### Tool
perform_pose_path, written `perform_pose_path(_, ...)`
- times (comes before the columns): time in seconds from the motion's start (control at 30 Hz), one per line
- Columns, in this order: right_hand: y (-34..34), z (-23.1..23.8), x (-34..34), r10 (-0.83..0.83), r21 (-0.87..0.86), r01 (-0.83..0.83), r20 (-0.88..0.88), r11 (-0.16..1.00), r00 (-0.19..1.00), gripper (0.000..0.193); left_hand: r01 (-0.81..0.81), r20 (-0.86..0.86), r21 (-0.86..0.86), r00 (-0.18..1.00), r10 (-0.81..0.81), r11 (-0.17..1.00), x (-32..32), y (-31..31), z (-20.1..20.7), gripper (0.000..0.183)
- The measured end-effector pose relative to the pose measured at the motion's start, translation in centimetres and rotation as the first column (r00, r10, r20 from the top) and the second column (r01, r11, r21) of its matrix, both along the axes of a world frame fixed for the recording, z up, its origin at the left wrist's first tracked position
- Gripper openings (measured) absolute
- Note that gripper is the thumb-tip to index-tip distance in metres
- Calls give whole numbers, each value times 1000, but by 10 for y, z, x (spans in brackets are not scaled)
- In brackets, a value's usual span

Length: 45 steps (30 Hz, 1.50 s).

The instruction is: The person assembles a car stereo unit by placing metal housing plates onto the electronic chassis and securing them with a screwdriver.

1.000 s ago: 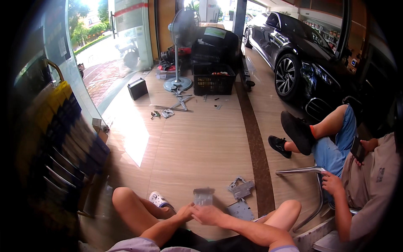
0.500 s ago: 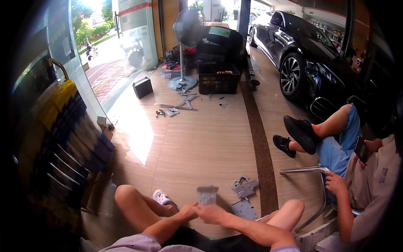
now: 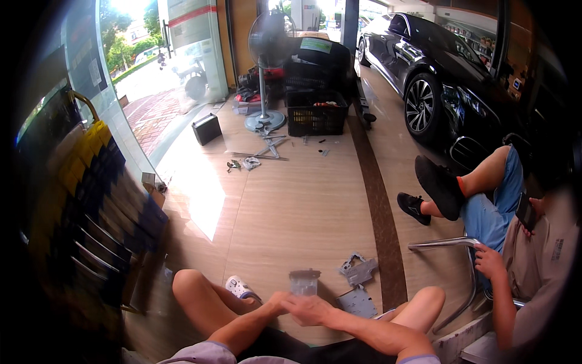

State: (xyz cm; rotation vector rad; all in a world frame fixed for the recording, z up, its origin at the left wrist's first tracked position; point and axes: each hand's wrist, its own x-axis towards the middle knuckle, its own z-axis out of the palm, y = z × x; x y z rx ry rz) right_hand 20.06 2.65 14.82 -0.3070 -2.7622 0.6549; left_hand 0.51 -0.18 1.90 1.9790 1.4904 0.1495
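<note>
Head view: Left hand (image 3: 280, 301) and right hand (image 3: 310, 310) meet just short of a grey part (image 3: 304, 287) near the floor's (image 3: 297, 212) near edge, between bent knees (image 3: 191, 284).

The hands are together, fingers overlapping; whether they clamp the part cannot be told. It lies straight ahead of them, its darker bar (image 3: 305, 274) running left to right, the right hand seemingly nearer. To its right, a flat plate (image 3: 359, 302) and a bracket (image 3: 362, 272) lie by the left edge of the brown strip (image 3: 382, 230); pale floor stretches ahead toward a fan (image 3: 263, 91).
</note>
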Motion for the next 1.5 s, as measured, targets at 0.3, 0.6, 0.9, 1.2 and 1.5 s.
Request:
perform_pose_path(0.3,0,7,0,4,-39,-11,-185,999,983,32,15,48,-72,999,-12,997,-2,3,-11,25)
perform_pose_path(0.6,-4,7,-1,-58,-115,69,97,991,994,42,16,-160,-199,986,-48,980,15,10,27,25)
perform_pose_path(0.9,-1,-7,5,-70,-97,87,165,991,984,49,45,-105,-178,992,-65,983,19,6,16,26)
perform_pose_path(1.2,8,15,15,-51,-82,55,52,995,997,38,38,-91,-126,995,-50,991,19,9,16,27)
perform_pose_path(1.5,34,16,24,-178,-89,175,-34,981,983,25,-58,52,49,997,55,997,27,5,23,28)
